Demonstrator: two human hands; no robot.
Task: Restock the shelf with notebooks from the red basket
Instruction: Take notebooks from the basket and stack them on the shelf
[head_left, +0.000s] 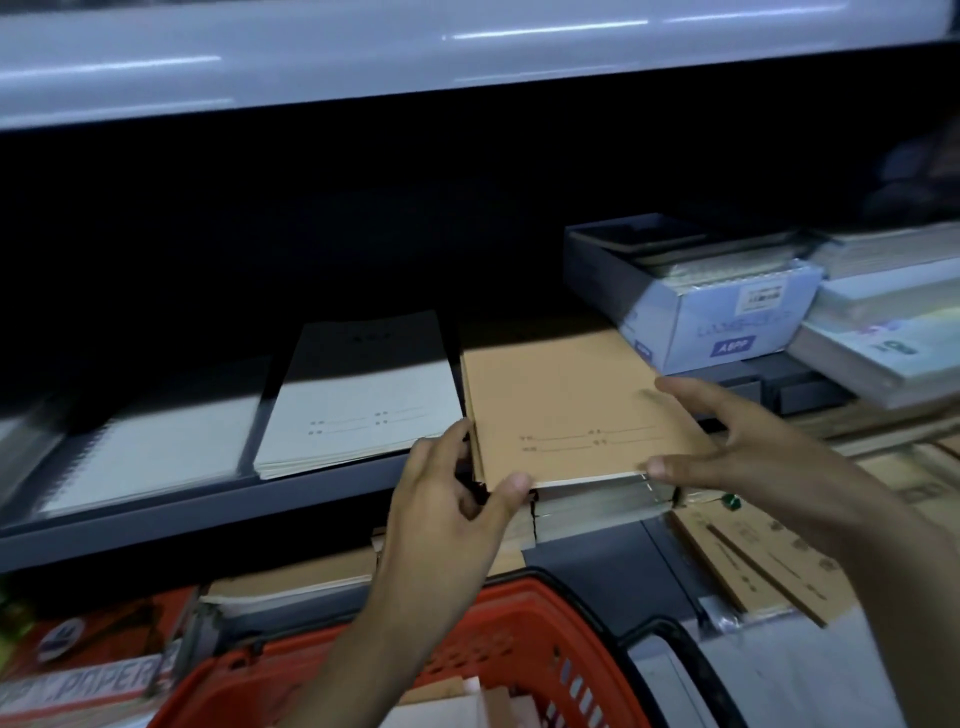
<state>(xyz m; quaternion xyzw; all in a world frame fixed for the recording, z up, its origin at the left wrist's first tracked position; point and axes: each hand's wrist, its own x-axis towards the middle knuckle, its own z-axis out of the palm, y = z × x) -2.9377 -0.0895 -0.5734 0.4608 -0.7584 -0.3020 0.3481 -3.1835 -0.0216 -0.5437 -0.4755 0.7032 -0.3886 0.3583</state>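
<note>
A stack of brown kraft notebooks (566, 400) lies on the grey shelf (208, 512), its front edge sticking out over the lip. My left hand (457, 499) grips the stack's front left corner, thumb on top. My right hand (737, 441) holds the right side, with the thumb at the front right corner and the fingers spread along the edge. Below, the red basket (524, 639) holds more brown and pale notebooks (457, 701) at the bottom of the view.
A white notebook stack (363, 400) and a spiral pad (150, 447) lie left of the brown stack. A blue-white box (727, 312) and paper packs (883, 338) sit at the right. Lower shelves hold brown notebooks (753, 561) and red paper packs (88, 654). Another shelf (311, 67) hangs overhead.
</note>
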